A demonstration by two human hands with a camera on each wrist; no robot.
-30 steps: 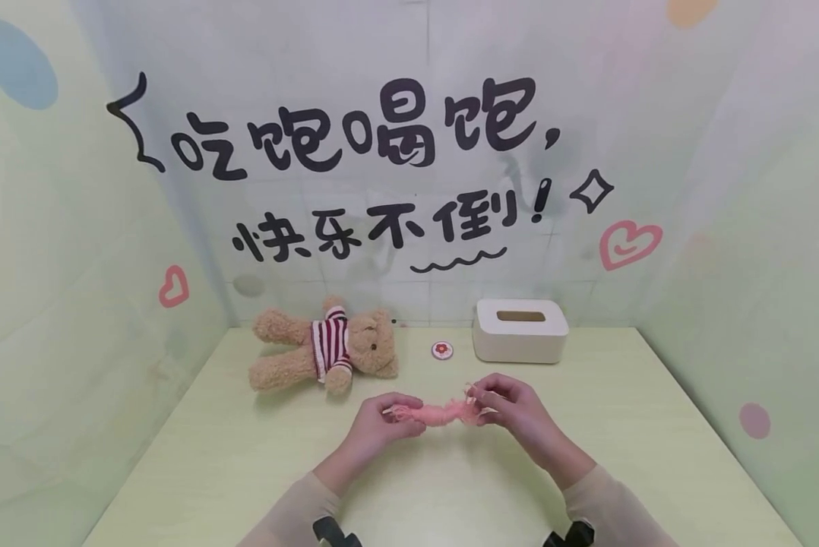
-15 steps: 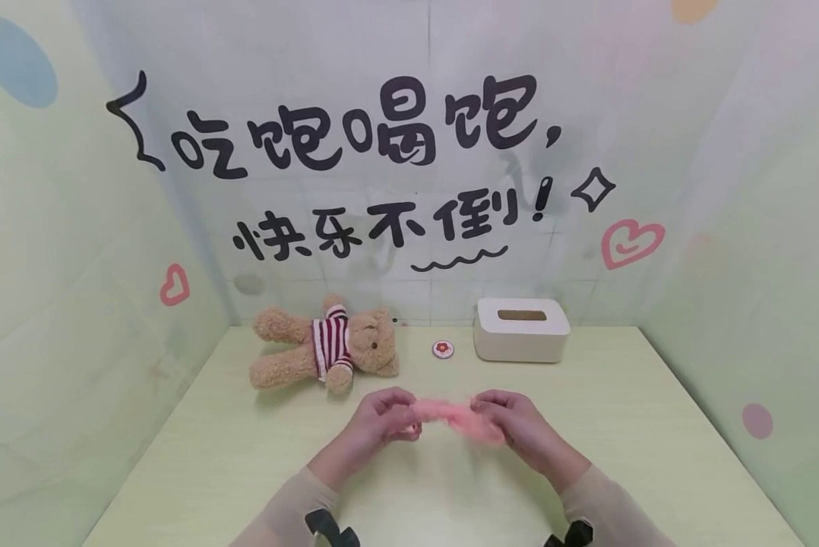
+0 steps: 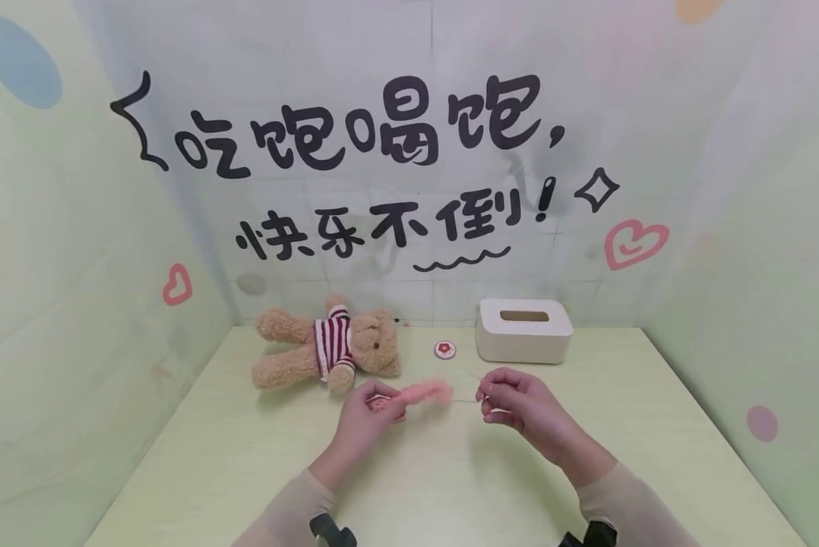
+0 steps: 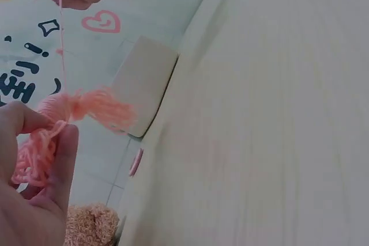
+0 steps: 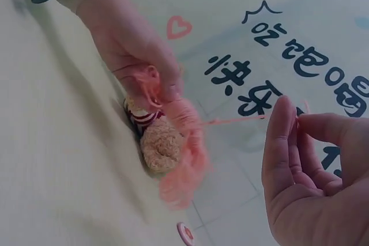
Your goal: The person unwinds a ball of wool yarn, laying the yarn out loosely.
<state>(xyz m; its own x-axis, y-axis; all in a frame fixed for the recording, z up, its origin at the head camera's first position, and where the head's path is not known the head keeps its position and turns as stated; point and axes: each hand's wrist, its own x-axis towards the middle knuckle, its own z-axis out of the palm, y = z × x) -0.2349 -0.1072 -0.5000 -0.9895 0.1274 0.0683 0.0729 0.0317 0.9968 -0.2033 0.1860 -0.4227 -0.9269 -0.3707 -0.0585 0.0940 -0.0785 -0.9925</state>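
Observation:
My left hand (image 3: 367, 418) pinches a small bundle of pink yarn (image 3: 423, 391) near its looped end, thumb on one side and fingers on the other. The bundle is wrapped round its middle, and its loose loops stick out to the right, well seen in the left wrist view. One thin strand (image 5: 233, 121) runs taut from the wrapped part to my right hand (image 3: 519, 399). Between thumb and fingertips the right hand pinches that strand's end, a short tail poking out beyond. Both hands are above the table, apart from each other.
Behind my left hand a teddy bear (image 3: 330, 342) in a striped shirt lies on its back on the table (image 3: 211, 456). A round flower badge (image 3: 444, 349) and a white tissue box (image 3: 524, 334) are at the back. Printed cloth walls enclose three sides.
My right hand has let go of the bundle's right end and moved away rightward, drawing out the strand. The bundle now stays in the left hand, its right end tilted up.

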